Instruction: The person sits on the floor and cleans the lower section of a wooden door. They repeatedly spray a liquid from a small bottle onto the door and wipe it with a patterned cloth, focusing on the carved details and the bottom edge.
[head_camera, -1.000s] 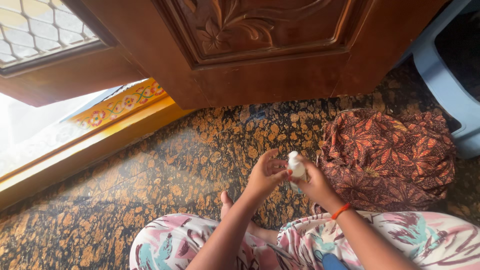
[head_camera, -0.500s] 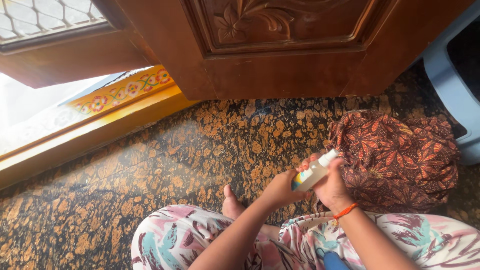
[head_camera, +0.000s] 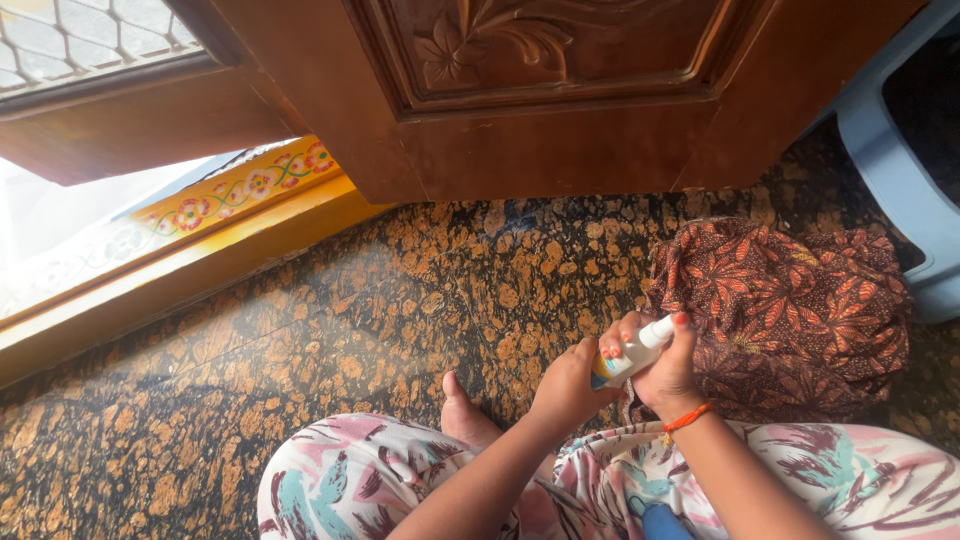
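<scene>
Brown leaf-printed cloth bundle (head_camera: 785, 305) on speckled brown granite floor (head_camera: 300, 340), below carved wooden door (head_camera: 540, 90). Just left of bundle: small white plastic bottle (head_camera: 632, 353), gripped by right hand (head_camera: 665, 375); left hand (head_camera: 568, 385) cupped under its base.

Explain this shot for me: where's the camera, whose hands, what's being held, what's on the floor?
There is no machine here. The camera sits on a person's head and looks down at their own lap and hands; they are seated on a speckled brown stone floor, in patterned trousers.

The right hand, with an orange wrist band, grips a small white bottle that lies tilted, its cap end up to the right. The left hand is closed around the bottle's lower end. One bare foot shows between the knees.

On the floor to the right lies a bundle of brown leaf-print cloth. Ahead is a carved wooden door, with a yellow flower-painted threshold to the left and a pale blue plastic item at the far right.
</scene>
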